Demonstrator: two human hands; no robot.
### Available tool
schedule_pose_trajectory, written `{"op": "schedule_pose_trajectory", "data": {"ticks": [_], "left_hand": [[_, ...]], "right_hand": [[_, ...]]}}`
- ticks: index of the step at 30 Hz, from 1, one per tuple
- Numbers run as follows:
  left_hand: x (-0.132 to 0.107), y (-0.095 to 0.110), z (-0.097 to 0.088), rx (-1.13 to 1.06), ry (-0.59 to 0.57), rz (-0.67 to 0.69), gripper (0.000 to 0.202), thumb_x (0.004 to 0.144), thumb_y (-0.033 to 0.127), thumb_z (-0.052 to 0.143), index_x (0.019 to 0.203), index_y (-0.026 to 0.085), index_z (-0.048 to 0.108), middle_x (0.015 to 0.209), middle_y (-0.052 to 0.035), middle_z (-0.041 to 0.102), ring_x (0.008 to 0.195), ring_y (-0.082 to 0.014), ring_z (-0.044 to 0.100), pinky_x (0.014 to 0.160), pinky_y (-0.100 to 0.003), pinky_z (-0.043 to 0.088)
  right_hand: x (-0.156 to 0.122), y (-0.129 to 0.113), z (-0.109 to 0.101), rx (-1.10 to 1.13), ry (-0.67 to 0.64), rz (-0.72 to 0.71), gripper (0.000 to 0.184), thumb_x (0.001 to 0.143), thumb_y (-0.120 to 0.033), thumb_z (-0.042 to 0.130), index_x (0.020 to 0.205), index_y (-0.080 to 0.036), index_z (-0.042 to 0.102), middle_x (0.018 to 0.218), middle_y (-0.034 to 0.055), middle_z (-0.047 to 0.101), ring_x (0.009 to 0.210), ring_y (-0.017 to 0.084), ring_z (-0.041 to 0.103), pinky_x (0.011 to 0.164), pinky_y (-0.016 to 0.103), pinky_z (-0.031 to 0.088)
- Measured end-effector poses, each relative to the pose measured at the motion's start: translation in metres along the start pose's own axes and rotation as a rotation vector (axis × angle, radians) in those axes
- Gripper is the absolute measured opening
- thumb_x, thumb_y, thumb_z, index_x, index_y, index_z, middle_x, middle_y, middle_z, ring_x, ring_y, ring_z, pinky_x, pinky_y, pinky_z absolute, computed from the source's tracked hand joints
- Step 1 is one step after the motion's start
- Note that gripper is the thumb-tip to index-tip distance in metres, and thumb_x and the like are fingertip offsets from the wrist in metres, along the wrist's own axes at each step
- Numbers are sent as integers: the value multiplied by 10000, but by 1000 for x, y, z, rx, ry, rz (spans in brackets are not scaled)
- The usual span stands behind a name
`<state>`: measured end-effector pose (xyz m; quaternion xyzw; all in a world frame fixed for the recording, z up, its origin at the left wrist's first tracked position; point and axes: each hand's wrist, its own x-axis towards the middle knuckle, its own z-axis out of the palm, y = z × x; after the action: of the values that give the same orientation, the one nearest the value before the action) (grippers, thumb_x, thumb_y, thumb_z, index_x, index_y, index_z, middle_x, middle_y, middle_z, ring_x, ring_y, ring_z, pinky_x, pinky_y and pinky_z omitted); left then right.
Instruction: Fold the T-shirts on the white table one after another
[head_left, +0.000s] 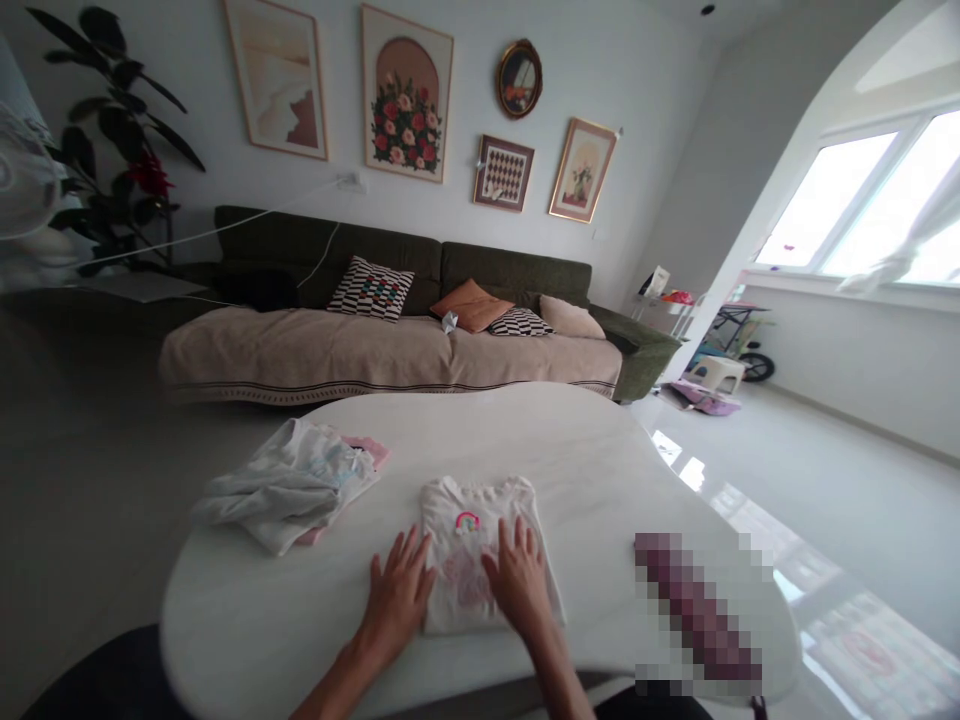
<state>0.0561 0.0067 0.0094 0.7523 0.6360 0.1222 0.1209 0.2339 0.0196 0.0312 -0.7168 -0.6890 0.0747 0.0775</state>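
A white T-shirt point(472, 498) with a small rainbow print and a faint pink picture lies folded into a rectangle on the white table point(600, 450). My left hand point(399, 590), fingers spread, is at the shirt's left edge. On the right part of its front is my right hand point(519, 580), flat with the fingers apart. Neither hand grips anything. To the left sits a loose heap of light grey and white clothes point(296, 480), with a pink garment point(371, 448) showing from underneath.
A pixelated dark red object point(697, 610) lies at the table's right side. Behind the table stands a green sofa point(517, 265) with a beige cover and several cushions. A plant point(124, 130) is at the far left. On the right floor are a white stool point(716, 373) and a purple item point(705, 398).
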Motion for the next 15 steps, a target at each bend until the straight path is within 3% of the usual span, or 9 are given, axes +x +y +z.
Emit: {"op": "schedule_pose_trajectory", "data": {"ticks": [3, 6, 9, 15], "left_hand": [[-8, -20, 14, 50, 95, -7, 465, 891, 290, 290, 1336, 206, 393, 1439, -93, 321, 1332, -266, 260, 1027, -542, 257], [-12, -29, 24, 84, 127, 28, 443, 880, 288, 324, 1308, 246, 431, 1415, -76, 364, 1310, -260, 311, 1013, -528, 298], [-11, -30, 28, 101, 156, 36, 444, 866, 271, 355, 1304, 281, 425, 1402, -56, 389, 1299, -259, 333, 1000, -530, 322], [-6, -38, 39, 166, 207, 40, 450, 867, 305, 353, 1314, 295, 406, 1396, -40, 396, 1278, -265, 370, 977, -538, 355]], "right_hand": [[-23, -43, 35, 61, 167, 63, 684, 838, -568, 348, 1379, -152, 315, 1400, 271, 302, 1253, 455, 311, 869, 697, 259], [-20, -56, 59, 70, 260, 77, 686, 823, -594, 355, 1368, -177, 342, 1416, 256, 281, 1270, 460, 269, 880, 727, 190], [11, -30, 56, 69, 250, 61, 644, 842, -584, 323, 1356, -198, 361, 1422, 235, 287, 1287, 443, 243, 878, 735, 168], [97, 71, 25, -34, 137, 241, 668, 820, -663, 250, 1384, -308, 280, 1468, 137, 238, 1325, 419, 127, 918, 695, 163]]}}
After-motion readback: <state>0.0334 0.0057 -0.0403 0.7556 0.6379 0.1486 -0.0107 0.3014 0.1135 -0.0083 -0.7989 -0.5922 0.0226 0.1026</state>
